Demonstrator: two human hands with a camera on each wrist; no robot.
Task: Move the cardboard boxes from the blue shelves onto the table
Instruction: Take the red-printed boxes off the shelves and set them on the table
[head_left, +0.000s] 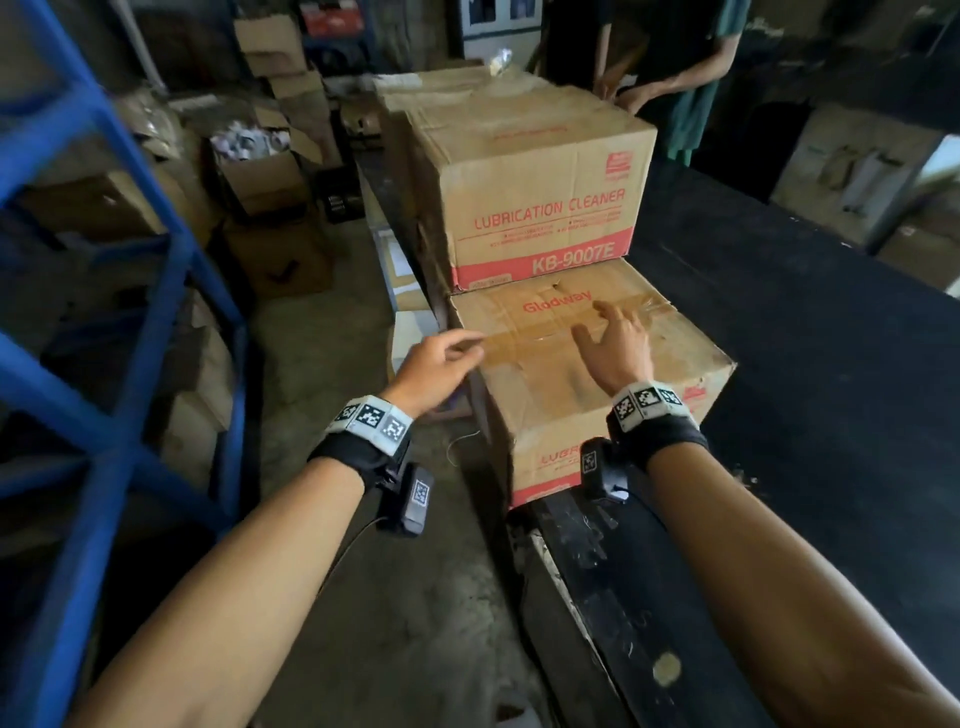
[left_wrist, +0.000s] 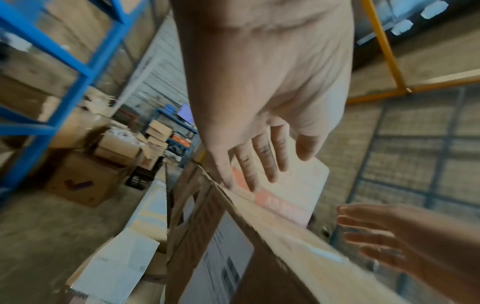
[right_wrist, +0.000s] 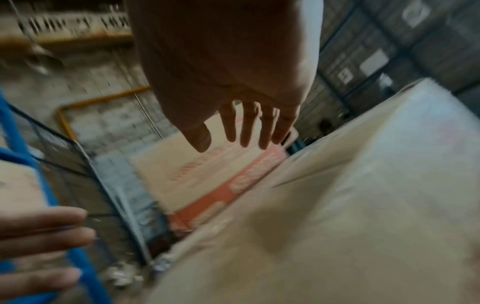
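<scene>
Head view: your left hand (head_left: 441, 366) and right hand (head_left: 615, 343) hover with relaxed, spread fingers over the near cardboard box (head_left: 597, 384) — holding nothing — which sits on the black table (head_left: 831, 364), touching the taller box (head_left: 530, 176).

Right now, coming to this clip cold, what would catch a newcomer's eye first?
The tall box printed LUBRICATION CLEANER in red dominates, standing on the black table at its left edge. Directly in front of it sits a lower taped box marked Glodway, with the right hand spread over its top and the left hand at its left edge, neither gripping. The blue shelves frame the left side.
</scene>
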